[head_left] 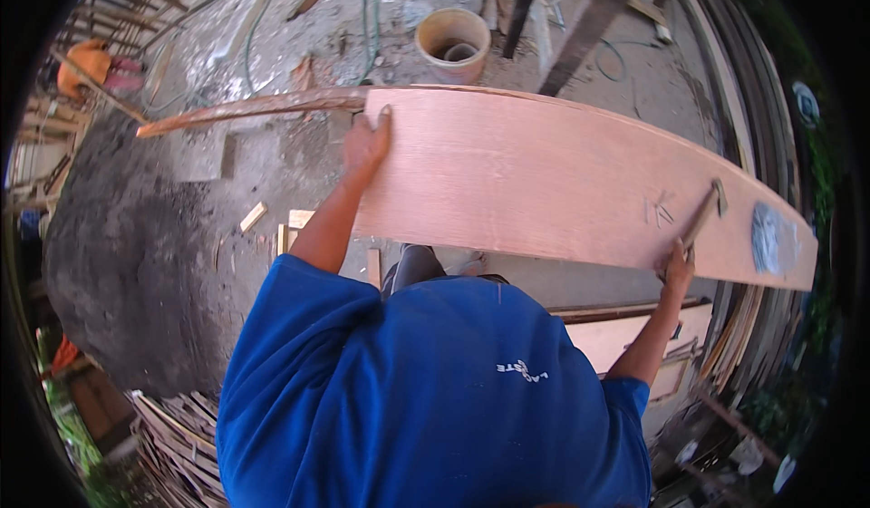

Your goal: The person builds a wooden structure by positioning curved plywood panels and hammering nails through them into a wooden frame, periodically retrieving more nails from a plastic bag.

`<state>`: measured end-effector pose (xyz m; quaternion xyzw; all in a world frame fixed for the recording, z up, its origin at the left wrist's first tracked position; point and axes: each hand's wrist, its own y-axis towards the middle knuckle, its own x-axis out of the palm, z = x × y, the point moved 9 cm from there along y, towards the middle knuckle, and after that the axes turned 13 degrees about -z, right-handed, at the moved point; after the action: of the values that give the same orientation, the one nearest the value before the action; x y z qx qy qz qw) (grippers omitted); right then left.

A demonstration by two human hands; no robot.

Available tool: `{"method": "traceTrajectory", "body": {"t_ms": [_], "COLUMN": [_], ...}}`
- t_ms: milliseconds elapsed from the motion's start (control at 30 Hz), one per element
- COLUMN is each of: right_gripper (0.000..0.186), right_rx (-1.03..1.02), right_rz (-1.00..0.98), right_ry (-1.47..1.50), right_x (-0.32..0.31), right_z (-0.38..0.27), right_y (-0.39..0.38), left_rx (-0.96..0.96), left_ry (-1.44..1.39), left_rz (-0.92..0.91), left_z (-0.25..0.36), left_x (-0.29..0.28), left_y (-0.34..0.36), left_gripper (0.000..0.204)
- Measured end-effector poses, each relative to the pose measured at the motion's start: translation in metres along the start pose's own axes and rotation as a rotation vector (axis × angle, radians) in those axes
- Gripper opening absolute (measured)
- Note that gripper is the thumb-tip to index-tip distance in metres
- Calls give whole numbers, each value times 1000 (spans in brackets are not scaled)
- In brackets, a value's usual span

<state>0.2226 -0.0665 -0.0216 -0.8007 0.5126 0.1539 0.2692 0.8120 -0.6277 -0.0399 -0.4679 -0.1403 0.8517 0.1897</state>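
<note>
Plywood board (507,164), spans person's front; left hand (365,147) clasps left edge, apparently to steady it; right hand (676,267) grips hammer (700,217) at near edge; plastic bag (773,240), contents unclear, near right end

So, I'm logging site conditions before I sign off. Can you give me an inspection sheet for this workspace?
Surface: plywood sheet, pinkish, a few dark marks toward its right end.
Job's things: hammer over the sheet; plastic bag on the sheet's right end, contents unclear.
Clutter: wood offcuts on the ground; bucket beyond the sheet.
Hands: left hand grips the sheet's left end; right hand holds the hammer's handle.
Cables: thin green lines across the ground, hose or cable unclear.
Surroundings: piled wood strips at lower left; a person in orange at upper left.
</note>
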Motion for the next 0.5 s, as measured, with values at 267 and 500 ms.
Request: {"method": "traceTrajectory", "body": {"t_ms": [267, 500], "right_gripper": [75, 74], "right_rx": [45, 24], "right_rz": [53, 129], "right_ry": [-636, -647], "right_x": [13, 37], "right_z": [-35, -31], "right_y": [-16, -15], "left_rx": [287, 932], "left_ry": [-444, 355], "left_rz": [-42, 267], "left_z": [-43, 39], "left_x": [-23, -60], "left_y": [41, 36], "left_gripper": [72, 64]}}
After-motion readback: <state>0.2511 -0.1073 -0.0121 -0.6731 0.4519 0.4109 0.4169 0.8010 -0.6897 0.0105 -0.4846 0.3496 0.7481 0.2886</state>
